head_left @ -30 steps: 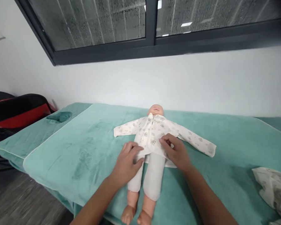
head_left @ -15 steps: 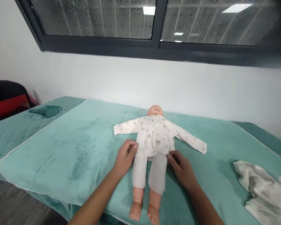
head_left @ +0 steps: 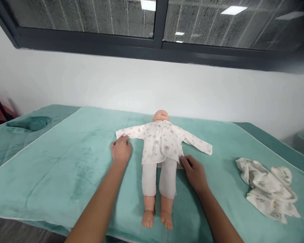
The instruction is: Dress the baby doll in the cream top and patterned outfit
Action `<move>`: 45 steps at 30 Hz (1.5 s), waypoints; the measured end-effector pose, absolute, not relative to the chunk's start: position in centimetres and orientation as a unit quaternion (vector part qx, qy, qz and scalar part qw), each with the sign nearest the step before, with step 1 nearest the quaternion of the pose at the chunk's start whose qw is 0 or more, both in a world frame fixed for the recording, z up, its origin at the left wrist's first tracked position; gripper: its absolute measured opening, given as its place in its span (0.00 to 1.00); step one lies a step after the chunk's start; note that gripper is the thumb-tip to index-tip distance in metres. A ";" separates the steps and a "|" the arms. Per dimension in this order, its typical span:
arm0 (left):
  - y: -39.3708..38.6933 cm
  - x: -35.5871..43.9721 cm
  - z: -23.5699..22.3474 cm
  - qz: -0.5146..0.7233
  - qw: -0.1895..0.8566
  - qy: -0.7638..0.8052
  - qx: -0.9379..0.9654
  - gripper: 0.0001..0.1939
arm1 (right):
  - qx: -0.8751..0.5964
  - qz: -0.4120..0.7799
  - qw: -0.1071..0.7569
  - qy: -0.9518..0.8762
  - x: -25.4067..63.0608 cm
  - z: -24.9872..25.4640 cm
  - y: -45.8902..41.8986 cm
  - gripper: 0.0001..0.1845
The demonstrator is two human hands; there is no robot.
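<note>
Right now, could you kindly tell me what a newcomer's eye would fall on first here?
Probably the doll, lying face-up near the middle of the green cover in a printed white jacket with sleeves spread wide. Next, the left hand by one cuff and the right hand at the jacket's lower edge. Crumpled printed fabric lies farther right.

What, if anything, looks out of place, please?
At right, a white printed cloth lies crumpled on the teal plush cover, looking untidy, unlike the smoother white printed jacket on the pink-and-white doll.

No text, label, brand or number can be read.
</note>
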State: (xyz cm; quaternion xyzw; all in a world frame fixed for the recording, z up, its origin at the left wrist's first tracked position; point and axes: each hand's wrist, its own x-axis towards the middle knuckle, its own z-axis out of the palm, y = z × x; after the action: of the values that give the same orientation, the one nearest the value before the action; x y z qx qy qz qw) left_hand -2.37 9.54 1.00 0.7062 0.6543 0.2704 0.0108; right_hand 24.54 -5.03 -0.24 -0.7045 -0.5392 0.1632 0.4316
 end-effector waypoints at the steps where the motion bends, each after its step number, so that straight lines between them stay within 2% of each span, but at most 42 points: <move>1: 9.4 -2.3 1.1 0.272 0.011 0.661 0.699 0.19 | -0.707 0.160 0.430 -0.538 24.6 -0.4 -5.0 0.24; 6: 8.3 -2.4 1.5 0.292 -0.020 0.674 0.678 0.17 | -0.713 0.068 0.431 -0.548 26.0 -1.6 -5.8 0.19; 10: 7.0 -2.9 1.1 0.309 0.002 0.617 0.724 0.17 | -0.698 -0.050 0.369 -0.612 29.2 -2.7 -8.6 0.15; 15: 3.5 -3.0 0.1 0.310 0.074 0.518 0.794 0.17 | -0.718 -0.202 0.265 -0.611 34.6 -3.2 -14.2 0.22; 19: 0.1 -2.8 -0.3 0.341 0.173 0.471 0.795 0.19 | -0.790 -0.277 0.219 -0.502 38.6 -3.1 -17.8 0.32; 21: -1.0 -2.7 -0.3 0.362 0.240 0.457 0.776 0.20 | -0.836 -0.252 0.207 -0.442 39.7 -2.7 -18.7 0.36; 24: -1.5 -2.5 -0.1 0.399 0.334 0.455 0.723 0.26 | -0.845 -0.231 0.202 -0.438 39.1 -1.5 -18.4 0.33; 27: -0.5 -1.7 0.5 0.441 0.435 0.459 0.637 0.30 | -0.788 -0.188 0.274 -0.518 35.3 0.1 -15.4 0.31; 30: 1.6 0.0 1.2 0.482 0.549 0.424 0.536 0.31 | -0.730 0.068 0.422 -0.533 29.9 1.2 -9.9 0.32; 33: 3.7 2.0 1.7 0.495 0.653 0.360 0.446 0.36 | -0.688 0.295 0.519 -0.413 25.2 1.7 -3.9 0.33; 37: 5.7 4.0 1.9 0.474 0.719 0.286 0.421 0.39 | -0.669 0.331 0.544 -0.384 22.0 1.9 0.9 0.34; 45: 10.2 6.9 1.4 0.493 0.711 0.277 0.419 0.35 | -0.554 0.324 0.662 -0.387 23.8 0.3 5.0 0.28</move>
State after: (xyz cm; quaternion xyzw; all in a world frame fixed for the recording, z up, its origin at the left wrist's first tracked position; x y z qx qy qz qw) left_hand 6.92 10.17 1.37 0.4188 0.2770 0.4930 0.7105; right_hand 23.84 4.95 0.33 -0.5545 -0.3868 0.3237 0.6620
